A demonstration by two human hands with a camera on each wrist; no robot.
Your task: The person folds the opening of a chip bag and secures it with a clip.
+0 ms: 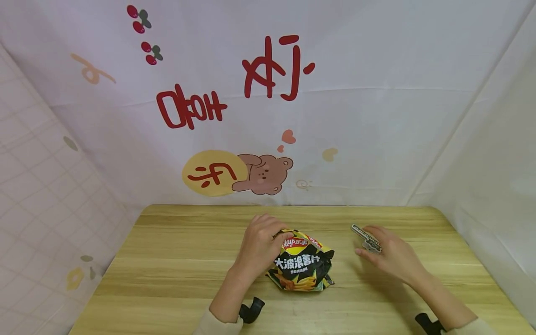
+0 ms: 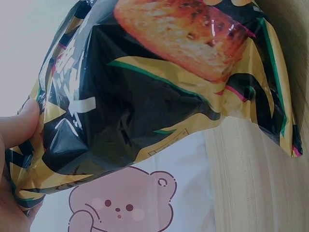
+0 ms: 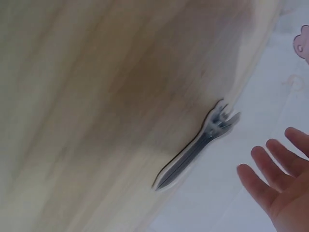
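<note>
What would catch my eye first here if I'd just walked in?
The black-and-yellow chip bag would probably come first, in the grip of the left hand near the middle of the wooden table. Next comes the big red lettering on the white backdrop, with a pinkish bear drawn below most of it. To the bag's right, a slim grey object sits by the right hand.

A decorated tabletop booth; which kind of building it stands in cannot be told.
Pale hangings close in a wood-grain table (image 1: 167, 260) on three sides: behind the table, a creased white sheet (image 1: 377, 116) printed with red characters (image 1: 289, 40), cherries (image 1: 132, 11) and a cartoon bear (image 1: 272, 174); left of the table, a panel with faint grid lines (image 1: 37, 186); right of it, a plain whitish panel (image 1: 494, 209).
</note>
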